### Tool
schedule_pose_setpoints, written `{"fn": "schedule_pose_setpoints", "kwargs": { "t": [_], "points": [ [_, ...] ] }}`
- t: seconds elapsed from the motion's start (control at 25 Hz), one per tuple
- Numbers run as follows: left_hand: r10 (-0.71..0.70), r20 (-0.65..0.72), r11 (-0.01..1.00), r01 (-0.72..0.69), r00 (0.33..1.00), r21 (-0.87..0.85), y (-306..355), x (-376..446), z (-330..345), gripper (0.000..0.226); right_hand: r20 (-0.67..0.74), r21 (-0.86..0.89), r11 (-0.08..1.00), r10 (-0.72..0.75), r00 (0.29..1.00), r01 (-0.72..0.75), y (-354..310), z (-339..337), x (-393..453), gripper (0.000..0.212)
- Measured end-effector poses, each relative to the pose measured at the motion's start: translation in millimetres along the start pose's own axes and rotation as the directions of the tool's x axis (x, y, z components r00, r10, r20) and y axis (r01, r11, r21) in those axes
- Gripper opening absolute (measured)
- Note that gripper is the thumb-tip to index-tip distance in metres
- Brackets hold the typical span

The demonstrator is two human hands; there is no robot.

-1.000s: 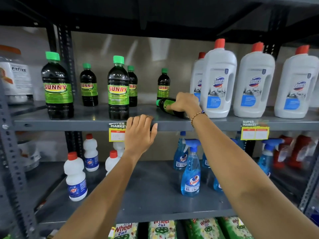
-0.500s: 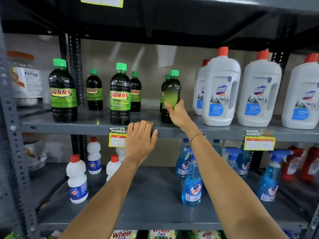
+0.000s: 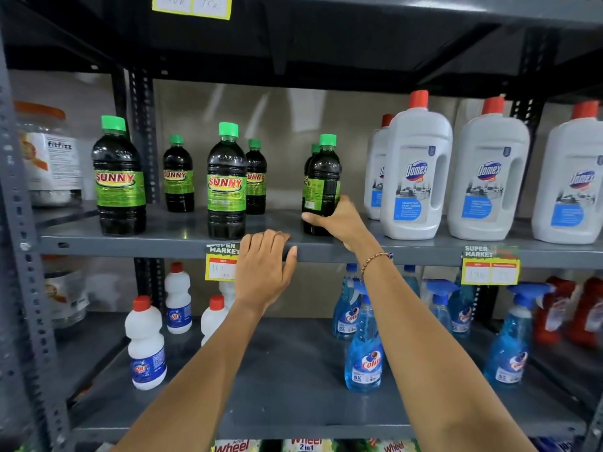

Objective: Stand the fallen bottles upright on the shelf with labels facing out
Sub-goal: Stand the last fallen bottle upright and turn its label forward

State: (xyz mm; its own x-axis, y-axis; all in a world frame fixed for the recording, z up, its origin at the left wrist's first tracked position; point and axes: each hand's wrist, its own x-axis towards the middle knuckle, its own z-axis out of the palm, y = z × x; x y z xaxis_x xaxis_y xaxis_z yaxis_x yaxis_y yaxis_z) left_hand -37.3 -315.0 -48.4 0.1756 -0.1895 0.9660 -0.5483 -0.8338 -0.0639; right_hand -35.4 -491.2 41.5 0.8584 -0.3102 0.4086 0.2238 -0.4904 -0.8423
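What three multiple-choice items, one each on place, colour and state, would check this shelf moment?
1. Where does the left hand rest?
A. on the shelf edge
B. on a spray bottle
C. on a white jug

2. What colour is the held bottle's cap?
A. red
B. green
C. blue

3. How is the bottle in the right hand?
A. lying flat
B. upside down
C. upright, back label outward

Answers: 1 A, fingers curl over the edge; 2 B, cap is green; 3 C, barcode side shows, no SUNNY logo.
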Motion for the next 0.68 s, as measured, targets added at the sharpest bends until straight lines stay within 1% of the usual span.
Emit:
{"fn": "schedule_pose_setpoints", "kwargs": {
  "t": [0.04,0.08,0.16,0.2,0.24,0.28,0.36,0.4,0.44,0.48,0.52,0.56,0.68],
  "points": [
    [0.001,0.005,1.000,-0.001,1.000,-0.001,0,0,0,0.032,0.011,-0.020,1.000,-0.005,1.000,0.005,2,0,4,0.100],
    [-0.001,0.013,1.000,0.001,1.000,-0.006,0,0,-1,0.031,0.025,-0.001,1.000,-0.002,1.000,0.002,-3,-2,-1,0.099],
    [-0.011,0.029,1.000,0.011,1.000,-0.025,0,0,-1,0.031,0.035,0.043,0.998,0.053,0.998,-0.055,-15,-3,-12,0.078],
    [-0.014,0.031,0.999,0.015,0.999,-0.030,1,-1,-1,0.032,0.031,0.045,0.997,0.060,0.998,-0.061,-15,-5,-12,0.072],
    [-0.015,0.030,0.999,0.016,0.999,-0.031,1,-1,0,0.032,0.012,0.020,0.999,0.048,0.999,-0.049,-14,-4,-12,0.072],
    [-0.015,0.028,0.999,0.016,0.999,-0.031,0,0,-1,0.033,-0.004,-0.015,1.000,0.022,1.000,-0.022,-16,-2,-16,0.077],
    [-0.007,0.025,1.000,0.007,1.000,-0.025,0,0,-2,0.032,-0.042,-0.108,0.994,-0.028,0.999,0.023,-15,1,-17,0.096],
    [-0.003,0.023,1.000,0.003,1.000,-0.018,0,0,-2,0.032,-0.028,-0.123,0.992,-0.027,0.999,0.023,-15,2,-16,0.099],
    [-0.001,0.023,1.000,0.001,1.000,-0.015,0,0,-2,0.032,-0.010,-0.088,0.996,-0.010,1.000,0.009,-16,2,-17,0.093],
    [-0.001,0.025,1.000,0.001,1.000,-0.018,0,0,-2,0.032,0.000,-0.069,0.998,0.002,1.000,-0.002,-17,1,-18,0.082],
    [-0.002,0.024,1.000,0.002,1.000,-0.022,0,0,-2,0.032,-0.011,-0.069,0.998,0.007,1.000,-0.007,-16,0,-17,0.074],
    [-0.003,0.020,1.000,0.003,1.000,-0.023,0,-1,-2,0.032,-0.029,-0.093,0.996,-0.010,1.000,0.007,-14,-1,-17,0.071],
    [-0.005,0.027,1.000,0.006,1.000,-0.031,0,0,-2,0.032,-0.108,-0.174,0.983,-0.078,0.991,0.058,-12,2,-17,0.082]
  ]
}}
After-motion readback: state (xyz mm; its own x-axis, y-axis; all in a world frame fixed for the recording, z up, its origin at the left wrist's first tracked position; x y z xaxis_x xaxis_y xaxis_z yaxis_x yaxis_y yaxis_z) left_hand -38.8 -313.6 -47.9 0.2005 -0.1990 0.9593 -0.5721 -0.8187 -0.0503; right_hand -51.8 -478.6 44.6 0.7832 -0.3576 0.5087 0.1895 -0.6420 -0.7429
